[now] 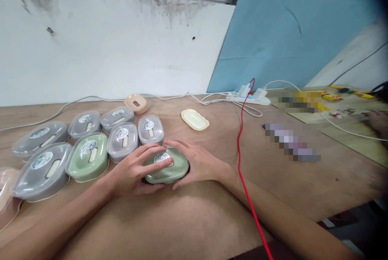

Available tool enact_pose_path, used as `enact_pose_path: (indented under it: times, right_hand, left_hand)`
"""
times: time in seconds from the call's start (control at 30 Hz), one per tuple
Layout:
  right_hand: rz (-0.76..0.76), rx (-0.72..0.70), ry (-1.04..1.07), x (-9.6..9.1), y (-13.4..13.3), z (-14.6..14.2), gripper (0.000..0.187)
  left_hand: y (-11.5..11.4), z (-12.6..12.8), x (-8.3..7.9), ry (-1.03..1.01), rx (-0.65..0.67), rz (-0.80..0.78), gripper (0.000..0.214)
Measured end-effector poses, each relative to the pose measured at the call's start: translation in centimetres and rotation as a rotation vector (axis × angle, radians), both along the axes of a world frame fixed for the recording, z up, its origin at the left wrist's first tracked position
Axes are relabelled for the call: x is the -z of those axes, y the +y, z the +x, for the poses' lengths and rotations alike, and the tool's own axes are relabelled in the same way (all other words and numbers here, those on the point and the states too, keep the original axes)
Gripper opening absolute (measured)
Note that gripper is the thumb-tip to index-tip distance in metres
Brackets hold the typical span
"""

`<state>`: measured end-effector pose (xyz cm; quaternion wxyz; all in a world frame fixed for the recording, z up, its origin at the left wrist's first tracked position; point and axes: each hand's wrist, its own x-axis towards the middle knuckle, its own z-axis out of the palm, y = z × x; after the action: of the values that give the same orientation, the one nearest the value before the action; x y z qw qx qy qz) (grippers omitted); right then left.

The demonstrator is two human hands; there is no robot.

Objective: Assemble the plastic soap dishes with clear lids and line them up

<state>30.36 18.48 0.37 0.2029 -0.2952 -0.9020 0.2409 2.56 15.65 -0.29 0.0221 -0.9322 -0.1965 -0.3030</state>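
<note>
A green lidded food container (174, 168) with a round label on top rests on the table in front of me. My left hand (142, 169) is closed round its left side, with fingers across the lid. From the right, my right hand (201, 161) wraps the far edge and right side. The fingers partly cover the lid. Just beyond stands a small grey lidded container (157, 135), and left of it another grey container (130, 147). A second green container (98, 157) sits farther left, with a large grey one (45, 177) beside it.
More grey containers (85, 124) and a peach container (140, 106) stand behind. A cream tray-like piece (194, 119) lies on the table. A red cable (240, 147) runs from the white power strip (248, 97) past my right forearm. At far right is another person's hand (378, 120).
</note>
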Motion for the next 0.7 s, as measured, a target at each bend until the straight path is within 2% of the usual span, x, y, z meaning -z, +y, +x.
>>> enact_pose_path:
  times: [0.27,0.4,0.57,0.6,0.7]
  right_hand:
    - [0.029,0.016,0.013,0.25,0.03,-0.01,0.11]
    - [-0.028,0.014,0.052,-0.08,0.12,0.01,0.107]
    - [-0.132,0.023,0.197,-0.47,-0.15,-0.14,0.09]
    - [-0.148,0.033,0.211,-0.46,-0.26,-0.22,0.086]
    - [-0.173,0.066,0.247,-0.28,-0.51,-0.45,0.079]
  left_hand:
    - [-0.12,-0.32,0.15,0.073,-0.04,0.004,0.065]
    - [0.07,-0.37,0.29,0.023,-0.019,-0.057,0.066]
    - [0.05,-0.36,0.05,-0.101,0.059,-0.173,0.093]
    - [0.04,-0.33,0.05,-0.109,0.062,-0.161,0.091]
    - [0.04,-0.28,0.26,-0.128,0.04,-0.103,0.064]
